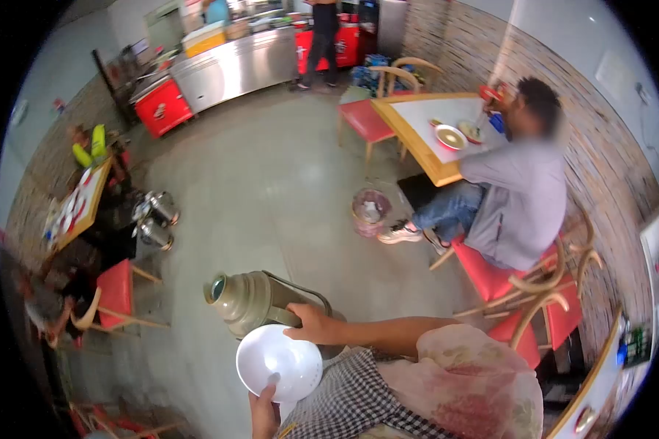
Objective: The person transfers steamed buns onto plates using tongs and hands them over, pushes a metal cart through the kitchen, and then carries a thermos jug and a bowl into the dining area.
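My right hand [311,324] is closed around the side handle of an olive-green thermos flask [252,296]. The flask lies tilted, its uncapped mouth pointing left, with a thin carrying handle along its upper side. Just below it, my left hand [265,410] grips a white bowl [278,358], the thumb over the rim and inside. No contents can be made out in the bowl. Its upper edge is close to the flask and my right fingers; whether they touch I cannot tell. A checked apron [344,399] and a sheer floral sleeve [454,373] cover my body and right arm.
At right, a seated person [516,183] eats at a wood-edged table [417,132]. Near their feet stands a waste bin [371,212]. Red-seated chairs [117,293] flank both sides. Metal flasks [157,219] stand on the floor at left. A steel counter [234,66] spans the back.
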Available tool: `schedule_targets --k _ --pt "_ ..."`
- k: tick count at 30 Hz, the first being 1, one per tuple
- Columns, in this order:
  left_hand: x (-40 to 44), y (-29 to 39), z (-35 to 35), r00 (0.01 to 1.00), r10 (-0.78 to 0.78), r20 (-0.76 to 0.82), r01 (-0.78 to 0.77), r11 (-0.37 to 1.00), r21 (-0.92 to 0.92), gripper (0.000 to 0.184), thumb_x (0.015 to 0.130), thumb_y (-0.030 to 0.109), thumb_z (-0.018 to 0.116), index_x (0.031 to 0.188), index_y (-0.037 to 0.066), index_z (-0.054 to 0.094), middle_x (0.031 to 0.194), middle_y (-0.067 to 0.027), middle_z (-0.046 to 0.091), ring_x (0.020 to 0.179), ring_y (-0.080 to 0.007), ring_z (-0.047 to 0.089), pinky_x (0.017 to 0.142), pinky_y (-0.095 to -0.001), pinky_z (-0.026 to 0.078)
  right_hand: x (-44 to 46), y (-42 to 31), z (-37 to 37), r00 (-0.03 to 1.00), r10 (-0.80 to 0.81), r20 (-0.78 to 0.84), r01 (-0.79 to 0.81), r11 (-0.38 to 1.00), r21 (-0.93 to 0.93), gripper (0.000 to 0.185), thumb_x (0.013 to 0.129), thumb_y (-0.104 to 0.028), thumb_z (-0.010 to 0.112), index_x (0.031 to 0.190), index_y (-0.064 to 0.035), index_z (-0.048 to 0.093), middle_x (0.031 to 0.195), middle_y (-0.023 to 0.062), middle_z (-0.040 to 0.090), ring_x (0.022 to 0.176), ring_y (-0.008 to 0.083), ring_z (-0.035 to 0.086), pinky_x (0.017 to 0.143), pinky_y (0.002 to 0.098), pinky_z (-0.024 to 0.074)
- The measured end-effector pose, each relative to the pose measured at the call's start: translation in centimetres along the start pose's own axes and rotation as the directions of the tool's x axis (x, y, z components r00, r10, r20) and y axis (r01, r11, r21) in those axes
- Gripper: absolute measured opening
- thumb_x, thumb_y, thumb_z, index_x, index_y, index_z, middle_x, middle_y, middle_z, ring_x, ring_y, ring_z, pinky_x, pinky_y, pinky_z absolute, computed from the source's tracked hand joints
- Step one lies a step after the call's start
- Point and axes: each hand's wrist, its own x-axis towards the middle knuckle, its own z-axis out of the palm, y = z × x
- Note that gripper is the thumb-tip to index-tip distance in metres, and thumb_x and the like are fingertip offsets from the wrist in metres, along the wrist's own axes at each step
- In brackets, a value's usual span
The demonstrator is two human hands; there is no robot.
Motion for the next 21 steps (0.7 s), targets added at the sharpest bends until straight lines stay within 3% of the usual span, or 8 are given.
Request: schedule_targets --k 4,9,11,14,21 --pt "4.5 1.4 -1.0 0.983 -0.036 0.180 0.023 0.997 0.073 0.047 0.079 0.007 0.053 0.122 -0.006 0.041 0.112 -0.0153 0.054 0.101 -0.0247 0.055 0.084 -0.0363 0.046 0.2 2.4 0.3 0.953 0.001 -0.304 -0.035 0.994 -0.103 0.047 0.072 -0.023 0.066 0.105 0.0074 0.051 0.094 0.0205 0.059 0.087 0.0240 0.057 0.078 0.0341 0.0447" --pt "9.1 3.1 -3.3 0.911 -0.229 0.344 0.133 0.951 0.280 0.042 0.081 0.007 0.052 0.121 -0.005 0.044 0.111 -0.0141 0.055 0.097 -0.0225 0.056 0.081 -0.0340 0.047 -2.0 3.1 1.8 0.865 0.115 -0.489 -0.194 0.974 -0.114 0.055 0.072 -0.024 0.068 0.112 0.0077 0.049 0.099 0.0211 0.060 0.090 0.0250 0.057 0.081 0.0334 0.0448" --pt "11.5 5.9 -1.0 0.857 -0.297 0.420 0.144 0.923 0.357 0.042 0.082 0.007 0.051 0.122 -0.003 0.044 0.112 -0.0133 0.055 0.097 -0.0223 0.056 0.081 -0.0331 0.047 -1.2 -1.1 -1.2 0.829 0.183 -0.528 -0.188 0.981 0.045 0.048 0.072 -0.018 0.068 0.110 0.0060 0.051 0.096 0.0162 0.061 0.087 0.0203 0.058 0.077 0.0318 0.0461" --pt "13.3 7.6 -0.2 0.755 -0.334 0.564 0.070 0.896 0.438 0.045 0.082 0.007 0.050 0.126 0.001 0.042 0.114 -0.0094 0.055 0.100 -0.0193 0.055 0.082 -0.0329 0.047 -1.7 1.9 -0.8 0.749 0.215 -0.627 -0.233 0.971 0.055 0.040 0.074 -0.011 0.066 0.108 0.0043 0.053 0.093 0.0100 0.061 0.083 0.0146 0.057 0.074 0.0295 0.0468" --pt "15.5 9.9 0.3 0.641 -0.414 0.646 -0.007 0.839 0.544 0.049 0.081 0.006 0.049 0.129 0.003 0.040 0.115 -0.0082 0.054 0.103 -0.0180 0.052 0.086 -0.0325 0.045 -2.1 -3.6 1.4 0.590 0.352 -0.727 -0.151 0.932 0.329 0.031 0.075 -0.004 0.063 0.104 0.0034 0.053 0.092 0.0078 0.060 0.080 0.0130 0.057 0.070 0.0281 0.0473"
